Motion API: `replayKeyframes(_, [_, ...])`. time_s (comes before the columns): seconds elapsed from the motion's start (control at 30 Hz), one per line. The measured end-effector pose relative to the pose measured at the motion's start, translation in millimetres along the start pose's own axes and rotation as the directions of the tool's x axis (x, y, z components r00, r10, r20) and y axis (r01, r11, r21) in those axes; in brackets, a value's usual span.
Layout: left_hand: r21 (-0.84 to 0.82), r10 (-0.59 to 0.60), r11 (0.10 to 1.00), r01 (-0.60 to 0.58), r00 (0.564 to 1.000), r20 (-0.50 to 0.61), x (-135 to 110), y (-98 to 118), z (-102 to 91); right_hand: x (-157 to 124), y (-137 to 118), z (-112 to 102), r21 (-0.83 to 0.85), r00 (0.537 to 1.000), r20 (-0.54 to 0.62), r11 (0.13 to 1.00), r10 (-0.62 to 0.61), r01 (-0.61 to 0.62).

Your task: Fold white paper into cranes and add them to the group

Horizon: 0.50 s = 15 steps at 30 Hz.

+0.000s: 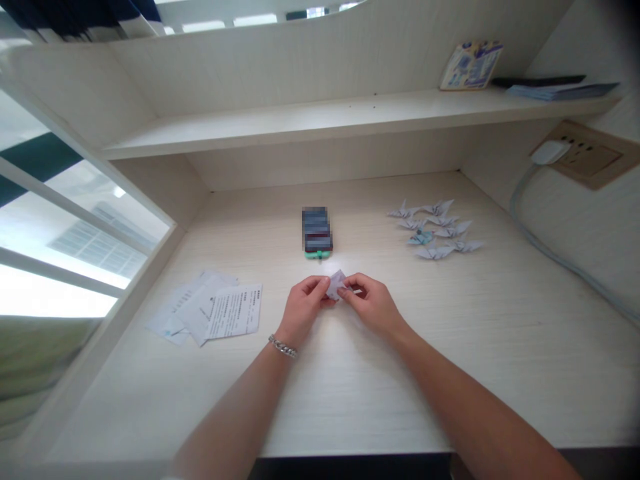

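Pinching the small paper (336, 284) between them, left hand (304, 303) and right hand (373, 304) at opposite sides.

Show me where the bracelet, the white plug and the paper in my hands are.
Bracelet (283, 347): head view, on its silver links.
White plug (549, 153): head view, on its body.
Paper (337, 283): head view, on its exposed face.

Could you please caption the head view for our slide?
Left hand and right hand hold a small paper; printed sheets lie left, paper cranes right.
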State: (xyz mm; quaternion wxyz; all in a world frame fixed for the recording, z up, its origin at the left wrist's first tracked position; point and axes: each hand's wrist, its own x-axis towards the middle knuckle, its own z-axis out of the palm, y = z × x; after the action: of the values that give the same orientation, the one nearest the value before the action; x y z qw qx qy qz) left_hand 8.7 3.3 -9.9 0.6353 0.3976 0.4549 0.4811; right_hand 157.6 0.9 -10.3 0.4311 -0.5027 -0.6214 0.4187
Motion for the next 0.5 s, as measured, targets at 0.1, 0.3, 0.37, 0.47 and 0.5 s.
replayKeyframes(0.1, [0.094, 0.037, 0.995, -0.037, 0.999, 0.006, 1, -1, -3.0, -1, -3, -1, -0.096, 0.997, 0.048, 0.994, -0.055, 0.059])
replayKeyframes(0.3, [0.185, 0.129, 0.973, -0.137, 0.99, 0.055, -6, 6, 0.1, 2, 1, -4, -0.041, 0.997, 0.008, 0.996, 0.082, -0.082])
replayKeyframes(0.37, [0.227, 0.171, 0.957, -0.18, 0.983, 0.06, -9, 7, 3.1, 4, 3, -3, 0.092, 0.989, -0.004, 0.985, 0.146, -0.145])
replayKeyframes(0.47, [0.316, 0.227, 0.921, -0.229, 0.973, 0.042, -12, 6, 5.5, 6, 5, -2, 0.241, 0.975, 0.02, 0.946, 0.22, -0.218])
replayKeyframes(0.5, [0.337, 0.246, 0.909, -0.244, 0.969, 0.037, -12, 6, 5.6, 6, 4, -2, 0.267, 0.97, 0.034, 0.933, 0.24, -0.24])
